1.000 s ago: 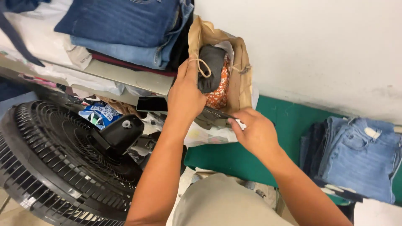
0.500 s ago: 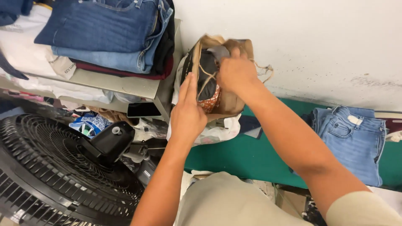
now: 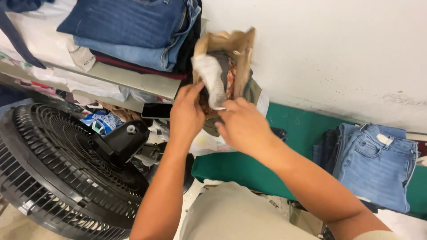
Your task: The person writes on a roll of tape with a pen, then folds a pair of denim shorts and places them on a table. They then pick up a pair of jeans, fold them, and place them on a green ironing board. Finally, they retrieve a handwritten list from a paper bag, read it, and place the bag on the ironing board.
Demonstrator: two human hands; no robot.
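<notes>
Two hands (image 3: 187, 116), one paper bag (image 3: 231, 49), one fan (image 3: 58, 169), one phone (image 3: 156, 110).

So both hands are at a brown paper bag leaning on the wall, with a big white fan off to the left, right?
Not quite: the head view shows the fan is black. Both the left hand and right hand are indeed at the brown paper bag against the wall.

Perhaps cloth (image 3: 211, 78) in bag (image 3: 238, 49)

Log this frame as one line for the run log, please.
left hand: on brown paper bag front | right hand: pinching white cloth at bag mouth | nearby: black fan, folded jeans
</notes>
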